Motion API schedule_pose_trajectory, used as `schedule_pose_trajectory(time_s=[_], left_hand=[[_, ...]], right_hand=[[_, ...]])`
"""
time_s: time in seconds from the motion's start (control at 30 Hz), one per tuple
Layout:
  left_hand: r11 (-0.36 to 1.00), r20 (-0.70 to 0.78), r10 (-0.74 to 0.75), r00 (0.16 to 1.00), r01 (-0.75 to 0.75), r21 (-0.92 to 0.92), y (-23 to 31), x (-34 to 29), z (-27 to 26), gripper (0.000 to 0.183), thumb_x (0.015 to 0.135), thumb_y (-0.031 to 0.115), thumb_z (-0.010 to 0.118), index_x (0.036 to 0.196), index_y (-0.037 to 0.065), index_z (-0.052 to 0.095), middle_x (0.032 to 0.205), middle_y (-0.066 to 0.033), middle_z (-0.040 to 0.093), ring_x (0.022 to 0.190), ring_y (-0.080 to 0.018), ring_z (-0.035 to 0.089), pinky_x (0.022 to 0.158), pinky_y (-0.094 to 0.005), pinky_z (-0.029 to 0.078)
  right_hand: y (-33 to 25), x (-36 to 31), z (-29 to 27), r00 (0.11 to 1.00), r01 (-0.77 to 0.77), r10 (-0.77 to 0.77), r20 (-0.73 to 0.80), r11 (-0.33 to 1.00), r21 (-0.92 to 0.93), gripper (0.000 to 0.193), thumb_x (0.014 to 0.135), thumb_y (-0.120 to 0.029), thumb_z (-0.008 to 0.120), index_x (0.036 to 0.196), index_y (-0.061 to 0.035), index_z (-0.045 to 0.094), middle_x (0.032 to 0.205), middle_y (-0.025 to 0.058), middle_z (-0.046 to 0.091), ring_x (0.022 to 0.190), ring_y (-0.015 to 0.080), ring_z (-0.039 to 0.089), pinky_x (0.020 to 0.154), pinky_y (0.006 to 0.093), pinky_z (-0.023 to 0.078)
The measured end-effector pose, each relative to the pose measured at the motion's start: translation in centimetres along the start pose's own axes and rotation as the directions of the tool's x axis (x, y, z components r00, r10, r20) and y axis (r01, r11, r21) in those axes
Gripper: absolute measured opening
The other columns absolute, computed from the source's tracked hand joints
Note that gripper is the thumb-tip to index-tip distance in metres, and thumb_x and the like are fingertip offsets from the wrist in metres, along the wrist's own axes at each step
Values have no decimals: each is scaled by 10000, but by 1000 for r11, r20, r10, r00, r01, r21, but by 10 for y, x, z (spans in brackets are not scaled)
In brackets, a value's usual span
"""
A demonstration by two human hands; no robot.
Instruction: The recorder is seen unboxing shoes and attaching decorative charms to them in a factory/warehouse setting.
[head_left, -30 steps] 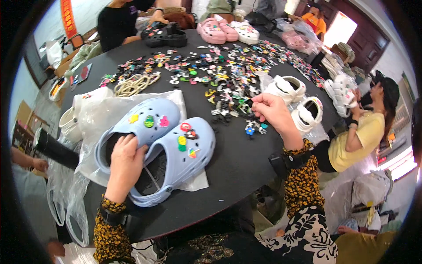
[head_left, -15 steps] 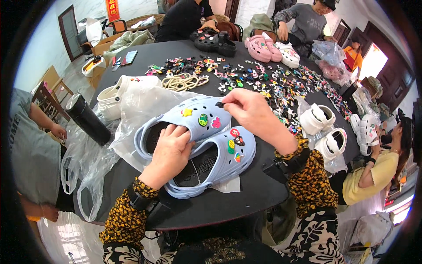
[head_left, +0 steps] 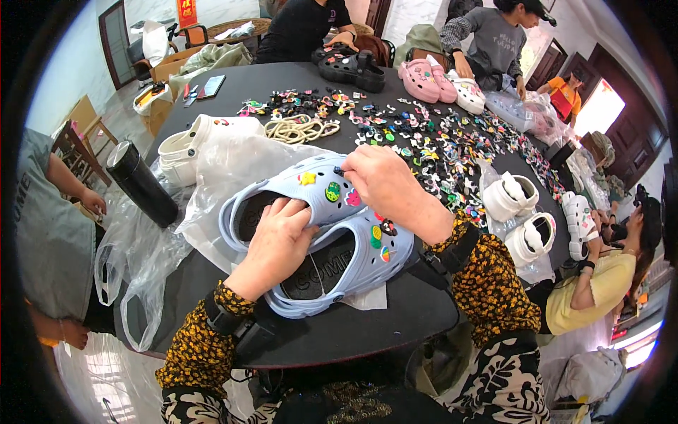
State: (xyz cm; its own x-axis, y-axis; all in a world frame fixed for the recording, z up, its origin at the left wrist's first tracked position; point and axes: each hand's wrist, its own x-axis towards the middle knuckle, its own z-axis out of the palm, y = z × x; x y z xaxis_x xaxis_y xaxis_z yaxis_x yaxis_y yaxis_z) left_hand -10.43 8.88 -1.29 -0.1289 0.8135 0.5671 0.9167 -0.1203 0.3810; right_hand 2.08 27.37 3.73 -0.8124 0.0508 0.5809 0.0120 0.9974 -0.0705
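Note:
A pair of light blue clogs lies side by side before me, the left clog (head_left: pixel 318 196) angled away and the right clog (head_left: pixel 359 227) nearer. Colourful charms, among them a yellow star (head_left: pixel 306 179) and a round green one (head_left: pixel 332 191), sit in their holes. My left hand (head_left: pixel 275 244) has its fingers inside the left clog's opening, thumb outside, gripping its upper. Over that clog's toe, my right hand (head_left: pixel 392 184) pinches a small dark piece (head_left: pixel 339 171), apparently a charm, against the surface. Its shape is mostly hidden by my fingers.
Loose charms (head_left: pixel 438 148) spread beyond my hands. Cream clogs (head_left: pixel 219 131), clear plastic (head_left: pixel 229 169), coiled cord (head_left: pixel 300 131) and a black tumbler (head_left: pixel 141 184) stand left. White clogs (head_left: pixel 526 240) are right; pink clogs (head_left: pixel 421 81) and black clogs (head_left: pixel 349 67) lie far back. Co-workers surround the table.
My right hand has shifted slightly left over the left clog's toe, bringing the dark piece against it. My left hand keeps its grip. A back co-worker's head has turned.

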Motion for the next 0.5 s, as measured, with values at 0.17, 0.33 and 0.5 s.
schedule_pose_trajectory(time_s=[0.17,0.33,0.5], left_hand=[[979,66,-74,995,86,-185,-8,7,-2,122,801,78,652,851,-8,582,864,-137,603,796,-276,575,730,-395,437],[640,320,-362,876,483,-597,-30,22,-11,150,893,96,583,930,-35,646,770,-2,642,686,-65,497,630,-275,443],[374,363,-439,822,534,-758,-39,31,-20,288,909,90,559,1162,-26,628,1007,-35,679,839,-103,618,780,-270,501]], right_hand=[[-1,2,-4,995,-101,103,-9,985,138,87,815,-113,608,824,-27,623,803,143,612,808,317,613,740,427,472],[-6,1,-16,962,-270,269,40,921,280,113,824,-111,596,824,0,623,797,177,639,788,338,632,722,430,489],[-14,2,-25,911,-394,405,76,803,448,126,851,-86,621,893,32,634,719,72,632,629,92,540,576,275,443]])
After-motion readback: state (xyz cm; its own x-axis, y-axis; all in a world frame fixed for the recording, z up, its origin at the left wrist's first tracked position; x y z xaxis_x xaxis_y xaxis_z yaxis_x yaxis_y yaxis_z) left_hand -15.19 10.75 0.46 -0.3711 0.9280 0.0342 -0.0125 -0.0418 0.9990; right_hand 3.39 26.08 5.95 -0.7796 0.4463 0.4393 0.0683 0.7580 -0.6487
